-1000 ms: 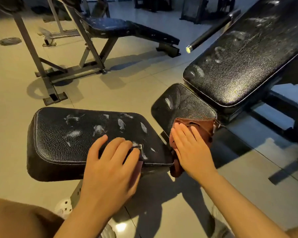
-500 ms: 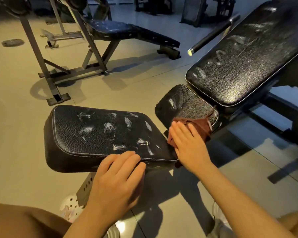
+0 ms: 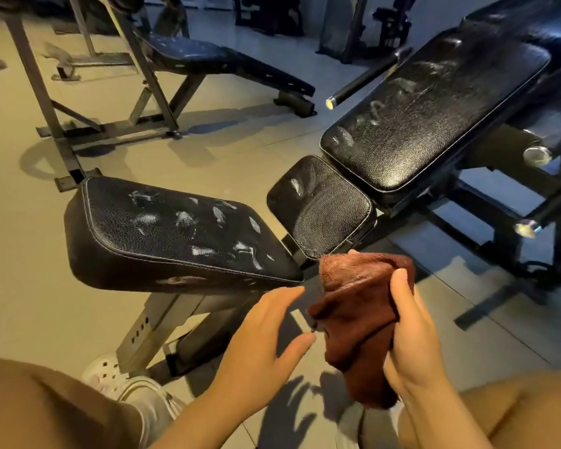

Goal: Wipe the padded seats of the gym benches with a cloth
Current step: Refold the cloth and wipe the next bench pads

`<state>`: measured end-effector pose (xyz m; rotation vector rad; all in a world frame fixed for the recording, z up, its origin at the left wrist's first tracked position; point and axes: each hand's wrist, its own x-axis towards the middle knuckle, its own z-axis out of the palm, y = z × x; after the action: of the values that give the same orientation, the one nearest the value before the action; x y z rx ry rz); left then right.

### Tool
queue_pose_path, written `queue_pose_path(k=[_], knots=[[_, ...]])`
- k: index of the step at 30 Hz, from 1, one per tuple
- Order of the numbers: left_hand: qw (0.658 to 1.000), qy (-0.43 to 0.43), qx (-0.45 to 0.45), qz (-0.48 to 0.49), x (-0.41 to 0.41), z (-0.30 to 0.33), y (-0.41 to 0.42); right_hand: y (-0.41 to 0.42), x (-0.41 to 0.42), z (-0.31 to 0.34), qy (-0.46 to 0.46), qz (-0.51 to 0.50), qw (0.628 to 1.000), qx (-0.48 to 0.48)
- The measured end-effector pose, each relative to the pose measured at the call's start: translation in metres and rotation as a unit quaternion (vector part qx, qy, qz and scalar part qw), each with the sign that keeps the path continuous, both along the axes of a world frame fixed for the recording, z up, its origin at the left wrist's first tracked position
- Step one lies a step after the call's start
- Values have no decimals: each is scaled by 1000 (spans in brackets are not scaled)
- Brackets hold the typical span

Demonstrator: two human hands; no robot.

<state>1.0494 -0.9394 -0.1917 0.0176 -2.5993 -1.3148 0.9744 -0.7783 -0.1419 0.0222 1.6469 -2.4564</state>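
Cloth (image 3: 358, 322) clutched in right hand (image 3: 408, 335), left hand (image 3: 259, 335) loose beside it, off the streaked seat pad (image 3: 175, 228); refolding step, next needing a pass across those smears

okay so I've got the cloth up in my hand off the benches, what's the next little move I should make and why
Probably bring the brown cloth, gripped in your right hand, down onto the wide seat pad on the left and start wiping. That pad shows many pale smudges, and the cloth hangs just off its near corner. Your left hand is open beside the cloth, so it could refold it first.
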Motion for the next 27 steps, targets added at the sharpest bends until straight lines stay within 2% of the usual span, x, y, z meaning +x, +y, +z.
queue_pose_path(k=[2, 4, 6, 11, 14, 16, 19, 22, 23, 24, 26, 27], knots=[[995, -28, 89, -36, -2, 3, 13, 0, 13, 5, -13, 18, 998, -57], [976, -63, 200, -66, -2, 6, 21, -1, 20, 6, -35, 19, 993, -111], [967, -66, 237, -63, -1, 3, 22, -1, 23, 3, -51, 16, 988, -143], [988, -21, 149, 43, 0, -2, 16, -6, 25, -9, -65, -15, 982, -176], [997, 18, 37, 69, 3, 3, 10, -7, 23, -20, -93, -63, 987, -113], [996, 37, -3, 83, 4, 10, 4, -9, 18, -24, -90, -74, 992, -50], [993, 90, 4, 71, 12, 33, -3, -23, 0, -15, -6, -63, 997, 47], [989, 122, -7, 85, 27, 50, -16, -60, -30, -4, 96, 54, 987, 118], [989, 111, 2, 98, 32, 49, -23, -78, -38, -5, 130, 111, 968, 184], [990, 87, 5, 113, 38, 47, -31, -95, -44, -8, 168, 176, 929, 277], [988, 20, -28, 149, 49, 37, -46, -124, -51, -25, 227, 257, 811, 474], [985, -12, -48, 165, 54, 32, -51, -132, -54, -32, 238, 261, 777, 521]])
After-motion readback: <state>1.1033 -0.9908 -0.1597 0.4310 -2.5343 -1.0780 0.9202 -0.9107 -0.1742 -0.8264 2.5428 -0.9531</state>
